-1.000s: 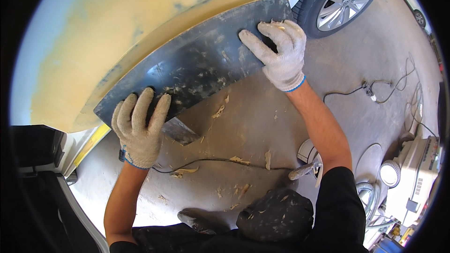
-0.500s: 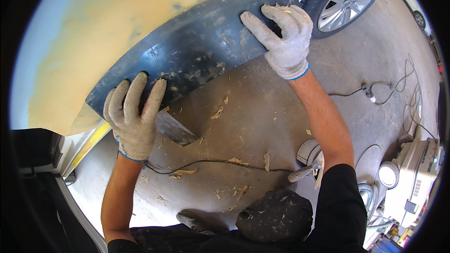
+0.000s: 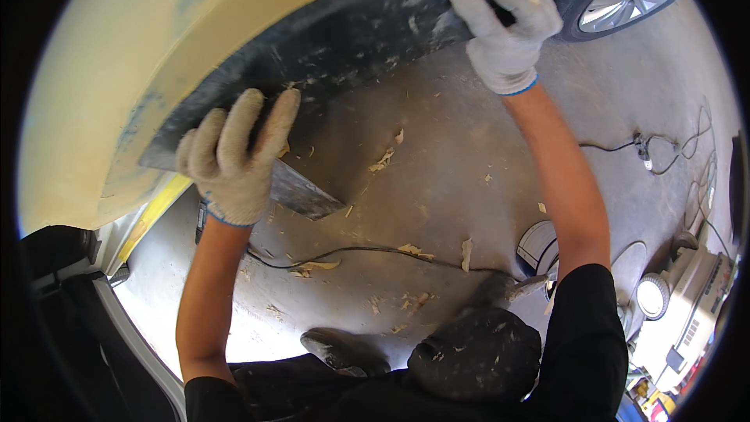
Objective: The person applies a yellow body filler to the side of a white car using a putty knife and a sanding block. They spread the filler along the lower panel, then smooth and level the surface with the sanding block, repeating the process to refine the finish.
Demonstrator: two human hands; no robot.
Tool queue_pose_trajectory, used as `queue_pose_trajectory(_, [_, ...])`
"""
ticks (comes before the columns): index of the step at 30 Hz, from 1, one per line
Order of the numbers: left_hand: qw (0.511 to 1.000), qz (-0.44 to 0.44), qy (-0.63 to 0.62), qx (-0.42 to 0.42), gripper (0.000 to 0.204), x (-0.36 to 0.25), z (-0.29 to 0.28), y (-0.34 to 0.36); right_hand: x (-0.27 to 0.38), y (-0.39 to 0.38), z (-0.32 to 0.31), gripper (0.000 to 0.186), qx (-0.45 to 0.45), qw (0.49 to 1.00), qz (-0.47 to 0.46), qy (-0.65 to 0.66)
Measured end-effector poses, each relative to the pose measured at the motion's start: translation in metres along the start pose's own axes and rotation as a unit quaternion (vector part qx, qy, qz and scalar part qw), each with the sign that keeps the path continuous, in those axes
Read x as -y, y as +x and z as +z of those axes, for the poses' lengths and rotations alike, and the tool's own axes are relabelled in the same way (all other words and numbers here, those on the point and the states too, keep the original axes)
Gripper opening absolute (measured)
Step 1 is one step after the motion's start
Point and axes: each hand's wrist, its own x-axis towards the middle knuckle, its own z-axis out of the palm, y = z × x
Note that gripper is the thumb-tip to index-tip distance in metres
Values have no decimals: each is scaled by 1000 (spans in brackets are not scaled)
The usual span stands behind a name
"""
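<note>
A long, smudged dark sheet (image 3: 367,31) lies along a curved car panel (image 3: 94,86) coated in yellowish filler. My left hand (image 3: 233,156), in a dusty knit glove, holds the sheet near its left end, fingers bent over it. Toward the other end my right hand (image 3: 512,35), gloved in white knit, grips it with thumb and fingers bent. How far the fingertips wrap round the sheet is hard to tell. Below my left hand's fingers a smudged grey flat piece (image 3: 305,191) sticks out rightward.
A car wheel (image 3: 625,0) stands upper right. On the grey floor (image 3: 437,187) lie flakes, cables (image 3: 351,248) and a round container (image 3: 537,246) by my right forearm. A light wheeled machine (image 3: 680,312) sits lower right. A dark open car doorway (image 3: 70,312) is at left.
Both hands and the dark sheet have moved up in the view, the right hand also rightward. The floor and surrounding objects appear slightly shifted right.
</note>
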Motion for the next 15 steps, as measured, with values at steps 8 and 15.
queue_pose_trajectory(8, [992, -24, -76, 99, 52, -46, 6, -42, 42, -61, -11, 52, 108, 992, 38, -46])
queue_pose_trajectory(15, [975, -9, -172, 141, 56, -31, -78, 2, 51, -17, -71, 57, 114, 992, 40, -49])
